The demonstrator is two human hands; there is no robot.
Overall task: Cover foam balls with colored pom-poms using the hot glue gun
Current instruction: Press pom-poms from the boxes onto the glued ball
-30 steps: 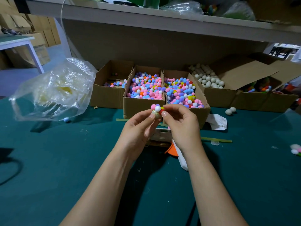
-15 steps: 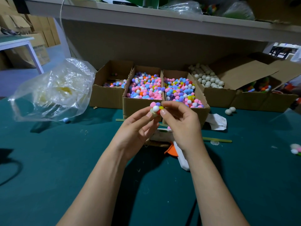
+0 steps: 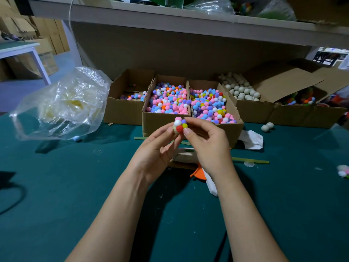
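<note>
A foam ball (image 3: 179, 126) partly covered with pink, white, purple, yellow and red pom-poms is held above the green table. My left hand (image 3: 157, 148) pinches it from the left with thumb and fingertips. My right hand (image 3: 207, 142) pinches it from the right, thumb under the red pom-pom and forefinger on top. Two cardboard boxes of coloured pom-poms (image 3: 170, 101) (image 3: 209, 104) stand just behind the hands. A box of bare white foam balls (image 3: 239, 89) lies further right. The glue gun (image 3: 200, 172) lies under my right wrist, mostly hidden; only its orange and white parts show.
A crumpled clear plastic bag (image 3: 62, 104) lies at the left. A nearly empty box (image 3: 128, 99) stands left of the pom-pom boxes. Two loose foam balls (image 3: 267, 127) and white paper (image 3: 252, 138) lie at the right. A green stick (image 3: 251, 160) lies on the table. A shelf (image 3: 170, 16) overhangs.
Both hands have lifted the ball slightly and turned it, so the red and yellow pom-poms now face me. The right thumb has shifted under the red one.
</note>
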